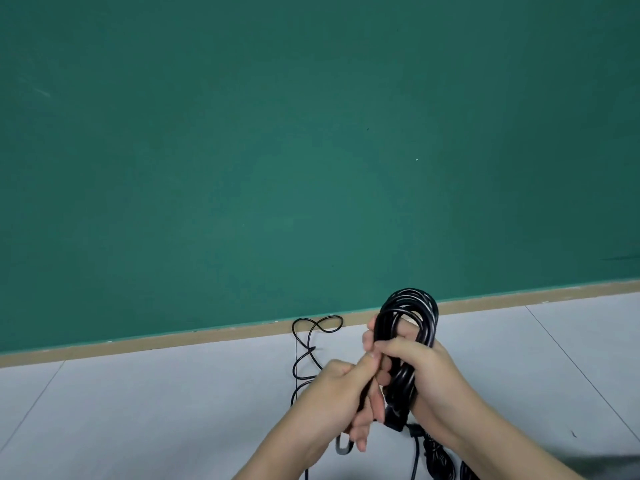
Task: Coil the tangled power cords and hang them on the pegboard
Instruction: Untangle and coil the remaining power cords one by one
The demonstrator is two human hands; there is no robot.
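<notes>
Gripping coiled black cord (pixel 408 327), both right hand (pixel 420 367) and left hand (pixel 332 393), pale tiled floor (pixel 138 410), green wall (pixel 311 133).

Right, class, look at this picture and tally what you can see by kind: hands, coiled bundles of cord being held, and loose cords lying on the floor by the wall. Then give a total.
Hands: 2, the left hand and the right hand
Coiled cord bundles held: 1, the black coil
Loose cords on the floor by the wall: 1, the loose black cord
Total: 4
</notes>
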